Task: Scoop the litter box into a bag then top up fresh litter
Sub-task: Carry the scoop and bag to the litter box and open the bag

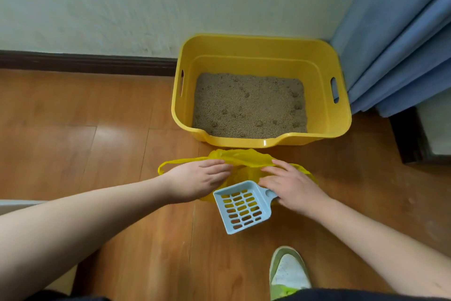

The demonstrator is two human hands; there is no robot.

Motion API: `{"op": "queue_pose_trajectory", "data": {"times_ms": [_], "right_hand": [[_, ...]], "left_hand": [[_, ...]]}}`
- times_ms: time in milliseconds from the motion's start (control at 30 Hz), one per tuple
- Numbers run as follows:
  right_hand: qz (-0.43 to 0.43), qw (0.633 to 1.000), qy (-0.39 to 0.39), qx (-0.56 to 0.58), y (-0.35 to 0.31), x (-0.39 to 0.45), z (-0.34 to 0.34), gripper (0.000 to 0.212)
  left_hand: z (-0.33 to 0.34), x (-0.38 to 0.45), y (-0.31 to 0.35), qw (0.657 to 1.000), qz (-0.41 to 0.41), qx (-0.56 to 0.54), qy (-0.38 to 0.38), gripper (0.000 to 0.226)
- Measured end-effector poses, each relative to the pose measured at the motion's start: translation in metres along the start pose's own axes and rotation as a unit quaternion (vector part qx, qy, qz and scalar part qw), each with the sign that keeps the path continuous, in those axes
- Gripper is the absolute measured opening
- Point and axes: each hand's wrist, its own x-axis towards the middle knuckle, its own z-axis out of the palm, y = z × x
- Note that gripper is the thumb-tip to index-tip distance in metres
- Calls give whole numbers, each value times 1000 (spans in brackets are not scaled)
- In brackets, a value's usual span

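A yellow litter box [339,115] stands against the wall, holding tan litter [249,105] with several small clumps on its surface. Just in front of it a yellow plastic bag [240,156] lies on the wooden floor. My left hand [197,180] rests on the bag's left side, fingers together and reaching into its folds. My right hand [292,188] lies on the bag's right side, fingers spread, with the handle of a light blue slotted scoop [241,208] under its palm. The scoop's head points toward me. Whether either hand grips anything is hidden.
A blue curtain [400,39] hangs right of the box, with a dark furniture base [407,139] below it. A dark skirting board [85,61] runs along the wall. My green and white shoe [288,274] is on the floor near the bottom.
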Motion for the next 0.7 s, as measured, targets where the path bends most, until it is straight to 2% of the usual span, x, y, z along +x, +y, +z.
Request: {"op": "queue_pose_trajectory", "data": {"times_ms": [67,133,200,300,367,467,567,633,700], "right_hand": [[-16,1000,-8,-23,-2,-2,4,51],[-36,998,-12,-54,-2,-4,7,42],[-46,996,-18,-73,-2,-5,8,28],[-53,995,-10,-83,0,-8,9,10],[-57,995,-9,-80,3,-12,11,14],[-53,994,-1,-92,13,-19,9,20],[-66,989,73,-108,25,-25,5,12],[-79,982,150,-78,24,-26,1,34],[-105,974,199,-15,8,-19,-10,37]], "left_hand": [[7,-2,-2,999,32,-1,-24,33],[13,-1,-4,995,42,10,-85,31],[13,-1,-6,988,23,-1,-152,38],[8,-2,-8,979,-17,-38,-202,46],[4,-5,-8,974,-22,-33,-222,47],[5,-14,-12,977,-18,-21,-212,49],[8,-29,-18,975,-10,-39,-218,54],[6,-29,-18,976,3,-40,-216,49],[4,-21,-16,981,12,-43,-191,46]]}}
